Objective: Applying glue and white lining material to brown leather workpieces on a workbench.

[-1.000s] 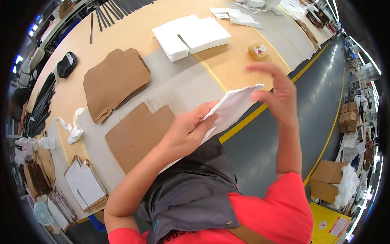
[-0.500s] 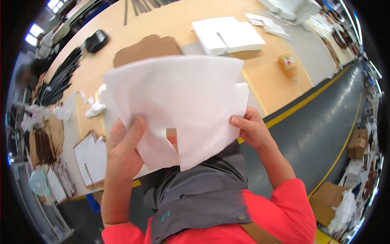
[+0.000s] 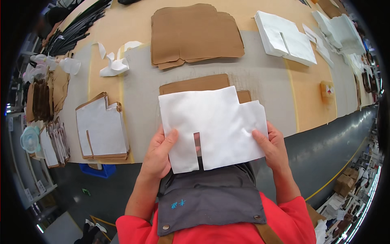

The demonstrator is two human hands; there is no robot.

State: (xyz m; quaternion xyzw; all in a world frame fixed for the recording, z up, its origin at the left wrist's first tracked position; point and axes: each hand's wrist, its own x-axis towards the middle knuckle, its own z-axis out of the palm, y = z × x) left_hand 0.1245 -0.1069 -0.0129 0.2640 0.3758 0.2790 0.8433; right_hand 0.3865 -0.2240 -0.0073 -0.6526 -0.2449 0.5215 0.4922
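Between my two hands I hold a white sheet (image 3: 219, 118) with a notched top right corner and a narrow slot cut up from its lower edge. My left hand (image 3: 157, 152) pinches its left side, thumb on top. My right hand (image 3: 271, 147) grips the right side the same way. Just beyond the sheet, and partly hidden by it, a brown cut piece (image 3: 195, 83) of similar outline lies on the table. Farther back rests a stack of larger brown pieces (image 3: 195, 34).
A stack of white and brown pieces (image 3: 101, 126) lies on the left of the table (image 3: 138, 101). White sheets (image 3: 284, 38) are piled back right, near a small orange-yellow container (image 3: 327, 91). White scraps (image 3: 114, 66) and black strips (image 3: 77, 30) lie far left. A blue crate (image 3: 97, 170) stands below.
The white sheet has come down flatter in front of me, still in both hands. My view has swung, so the table's things sit farther right and the brown pieces show more.
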